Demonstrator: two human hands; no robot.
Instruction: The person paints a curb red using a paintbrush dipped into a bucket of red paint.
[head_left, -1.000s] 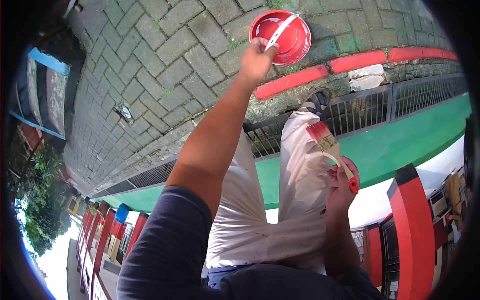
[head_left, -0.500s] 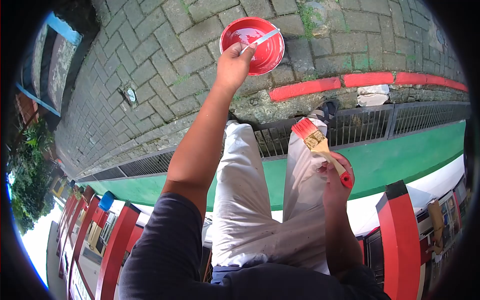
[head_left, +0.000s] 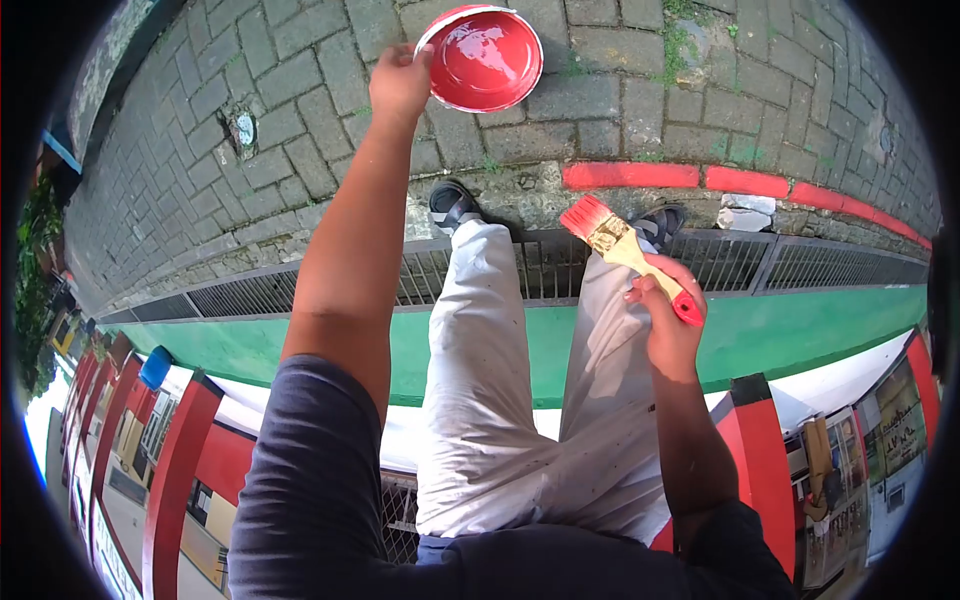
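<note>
At the top of the head view, my left hand (head_left: 402,82) is closed on the white handle at the left rim of a red paint bucket (head_left: 487,62). Wet red paint coats the inside of the bucket. My right hand (head_left: 672,312), over my right thigh, holds a paintbrush (head_left: 630,252) by its pale wooden handle. Its red bristles point up and left, and the handle's end is red. Beyond the brush lies a kerb painted red (head_left: 630,176).
Grey paving blocks (head_left: 590,90) spread under the bucket. A metal drain grate (head_left: 540,265) runs behind my sandalled feet, beside a green wall base (head_left: 740,335). White stone pieces (head_left: 746,212) lie by the kerb. Red pillars (head_left: 180,480) stand behind.
The bucket now hangs tilted from my left hand and has moved left and up in view. My right hand and brush have shifted slightly. My left foot has come into view.
</note>
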